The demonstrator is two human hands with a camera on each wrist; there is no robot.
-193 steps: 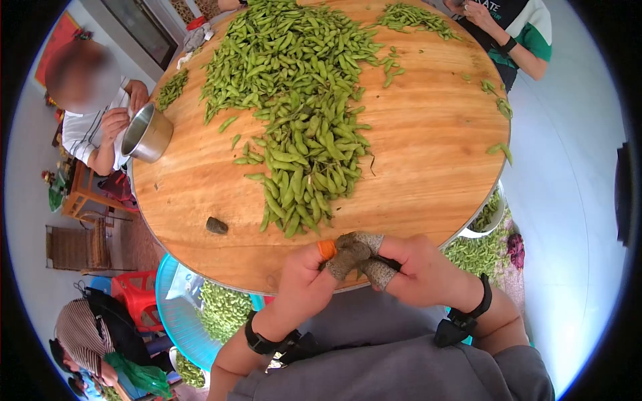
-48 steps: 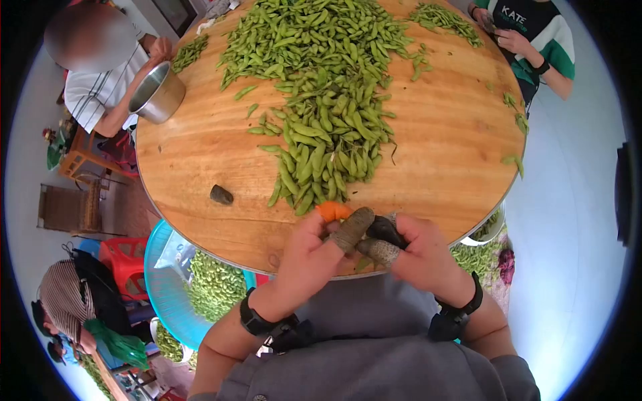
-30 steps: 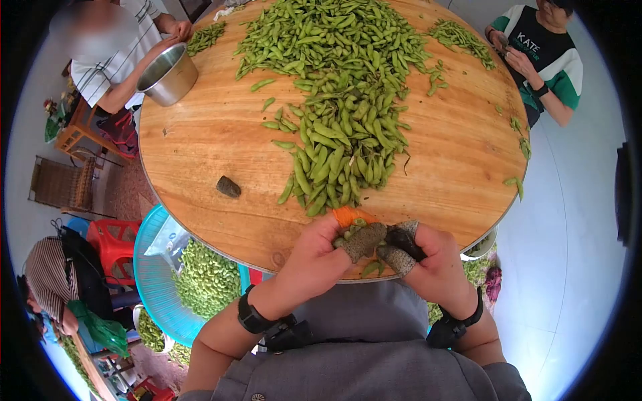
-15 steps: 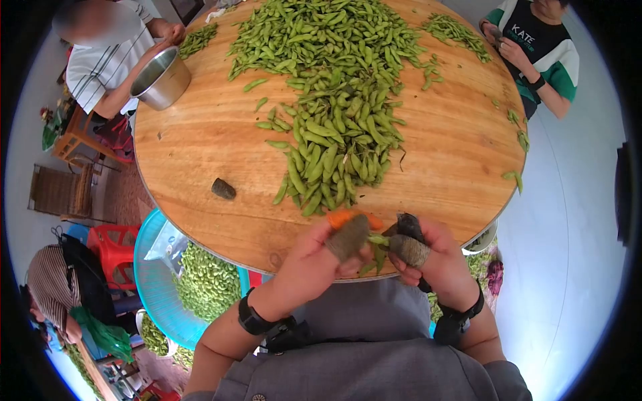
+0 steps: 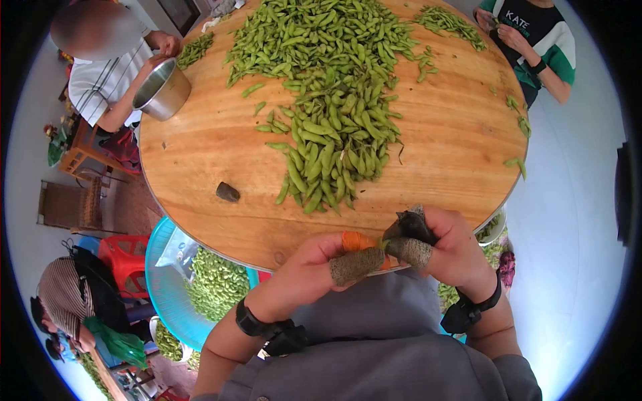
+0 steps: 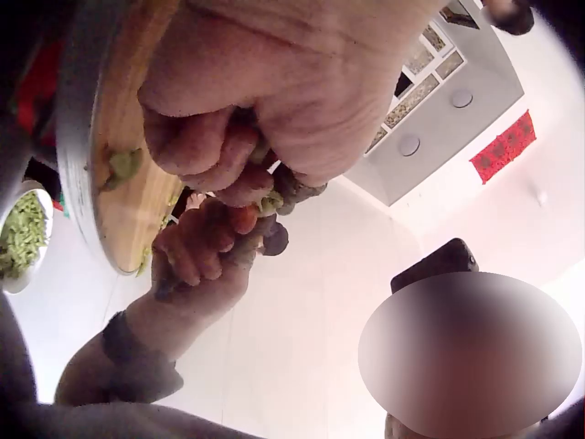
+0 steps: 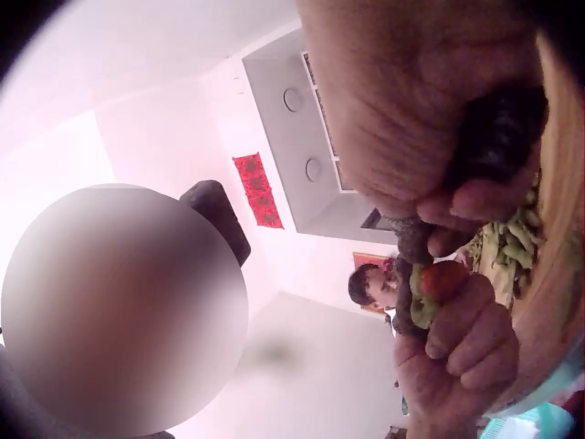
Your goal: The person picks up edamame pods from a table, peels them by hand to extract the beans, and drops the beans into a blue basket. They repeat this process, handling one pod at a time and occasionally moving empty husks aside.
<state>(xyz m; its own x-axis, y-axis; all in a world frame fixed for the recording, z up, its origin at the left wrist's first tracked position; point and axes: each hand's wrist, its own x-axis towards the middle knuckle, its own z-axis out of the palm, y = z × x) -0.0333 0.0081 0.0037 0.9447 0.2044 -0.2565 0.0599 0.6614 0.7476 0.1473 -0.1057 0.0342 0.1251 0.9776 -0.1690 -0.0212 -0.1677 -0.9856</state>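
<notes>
At the table's front edge my left hand (image 5: pixel 313 266) and right hand (image 5: pixel 458 250) meet, fingers curled and thumb tips close together. A green soybean pod (image 7: pixel 422 297) is pinched between them, mostly covered by the fingers in the head view. Grey knit covers sleeve both thumbs; the left index finger wears an orange cover (image 5: pixel 358 241), and a dark one (image 5: pixel 414 226) wraps the right index finger. Beyond my hands a big heap of green soybean pods (image 5: pixel 328 127) spreads over the round wooden table (image 5: pixel 455 147).
A loose dark finger cover (image 5: pixel 227 192) lies left on the table. Farther left stands a steel pot (image 5: pixel 162 91) by a seated person; another person sits far right. Below the table's left edge is a turquoise basket (image 5: pixel 157 274) with shelled beans (image 5: pixel 215 284).
Several pods in my left fingers a second ago are out of sight. Half a second ago green showed between the parted thumbs; now the thumbs are closer together and the right hand sits slightly higher.
</notes>
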